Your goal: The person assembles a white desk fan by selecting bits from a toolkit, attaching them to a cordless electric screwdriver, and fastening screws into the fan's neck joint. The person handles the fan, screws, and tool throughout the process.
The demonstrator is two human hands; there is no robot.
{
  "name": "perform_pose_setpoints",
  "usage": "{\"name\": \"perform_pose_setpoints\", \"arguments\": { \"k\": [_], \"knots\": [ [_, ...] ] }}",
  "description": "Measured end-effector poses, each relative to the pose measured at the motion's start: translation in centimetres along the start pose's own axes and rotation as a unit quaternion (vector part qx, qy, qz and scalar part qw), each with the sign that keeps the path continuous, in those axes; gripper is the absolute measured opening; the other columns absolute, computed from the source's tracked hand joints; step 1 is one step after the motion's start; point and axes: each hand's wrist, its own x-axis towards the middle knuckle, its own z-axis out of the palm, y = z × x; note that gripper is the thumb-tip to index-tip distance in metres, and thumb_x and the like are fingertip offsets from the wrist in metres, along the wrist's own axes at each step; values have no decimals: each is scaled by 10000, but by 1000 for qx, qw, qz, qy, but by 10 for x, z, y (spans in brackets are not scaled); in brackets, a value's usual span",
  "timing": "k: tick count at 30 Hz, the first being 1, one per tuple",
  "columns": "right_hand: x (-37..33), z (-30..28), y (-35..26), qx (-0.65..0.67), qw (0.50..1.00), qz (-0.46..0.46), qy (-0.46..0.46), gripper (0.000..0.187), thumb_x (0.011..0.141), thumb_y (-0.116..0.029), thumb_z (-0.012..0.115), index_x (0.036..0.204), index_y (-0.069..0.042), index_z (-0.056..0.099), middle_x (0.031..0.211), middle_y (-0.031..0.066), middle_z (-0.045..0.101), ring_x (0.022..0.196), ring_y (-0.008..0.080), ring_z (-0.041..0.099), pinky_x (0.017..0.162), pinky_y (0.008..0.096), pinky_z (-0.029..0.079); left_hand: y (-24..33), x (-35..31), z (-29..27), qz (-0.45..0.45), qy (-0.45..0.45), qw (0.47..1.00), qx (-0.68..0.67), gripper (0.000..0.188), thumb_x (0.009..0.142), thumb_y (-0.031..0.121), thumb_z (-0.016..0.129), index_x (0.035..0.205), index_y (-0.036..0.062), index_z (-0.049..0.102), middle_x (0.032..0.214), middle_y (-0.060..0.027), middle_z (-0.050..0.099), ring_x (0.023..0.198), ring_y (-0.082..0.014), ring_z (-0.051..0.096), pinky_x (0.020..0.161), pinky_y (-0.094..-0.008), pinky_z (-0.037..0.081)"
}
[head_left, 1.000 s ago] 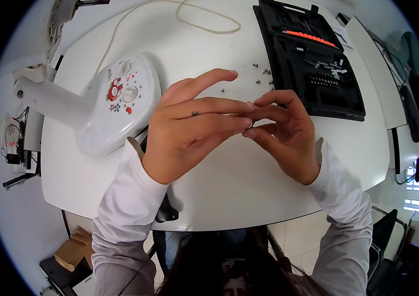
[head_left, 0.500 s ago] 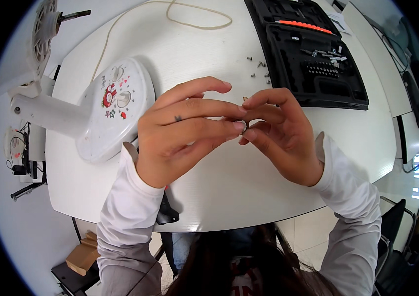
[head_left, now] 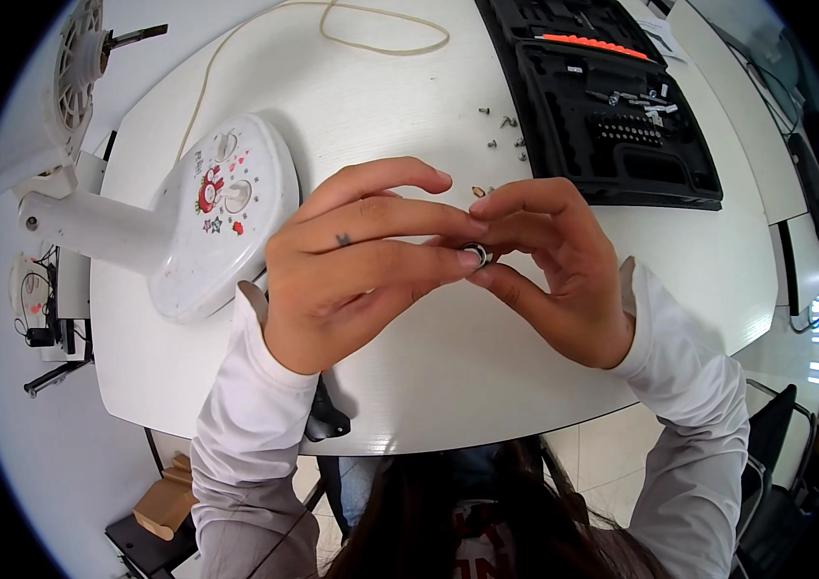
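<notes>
Over the middle of the white table, my left hand (head_left: 351,261) and my right hand (head_left: 559,265) meet at the fingertips. Between them they pinch a small round metal piece (head_left: 476,254), silvery at the rim and dark in the centre; its exact kind cannot be made out. My left index finger is raised and bent, clear of the piece. Just beyond my right fingertips lies a small brass-coloured part (head_left: 478,192). Several loose screws (head_left: 506,122) are scattered farther off, beside the tool case.
A black tool case (head_left: 665,179) with bits and an orange strip lies open at the right. On the left rests a white fan base (head_left: 173,275) with dials and stickers, its post toward the fan motor housing (head_left: 76,92). A dark tool handle (head_left: 328,417) lies by my left forearm.
The small metal piece has turned between my fingertips, so its round rim and dark centre now show. Both hands otherwise keep nearly the same place.
</notes>
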Motion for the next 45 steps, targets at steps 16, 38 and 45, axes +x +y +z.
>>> {"name": "perform_pose_setpoints", "arguments": {
  "k": [16, 38, 45],
  "knots": [
    [1, -9, -2, -53, 996, 2, -76, 395, 852, 108, 558, 1210, -10, 436, 1133, 123, 581, 1063, 252, 627, 876, 324, 504, 7, 1, 3, 38, 9, 993, 111, 227, 617, -20, 754, 823, 66, 716, 908, -22, 672, 923, -249, 627, 643, -297, 542],
    [33, -142, 21, -556, 804, -32, 209, 174, 863, -83, 616, 1030, -77, 666, 951, 87, 664, 819, 252, 610, 708, 326, 493, 2, -1, 6, -239, 112, 965, 10, 202, 712, -42, 699, 889, 42, 648, 876, -56, 635, 800, -192, 613, 704, -300, 478],
    [29, -158, 31, -590, 783, -27, 193, 205, 921, -86, 511, 1080, -52, 637, 1021, 100, 666, 905, 273, 599, 820, 348, 463, -7, -14, 7, -266, -50, 960, 71, 148, 733, -6, 683, 870, 47, 659, 859, -60, 606, 789, -191, 626, 703, -288, 495]
  ]
}}
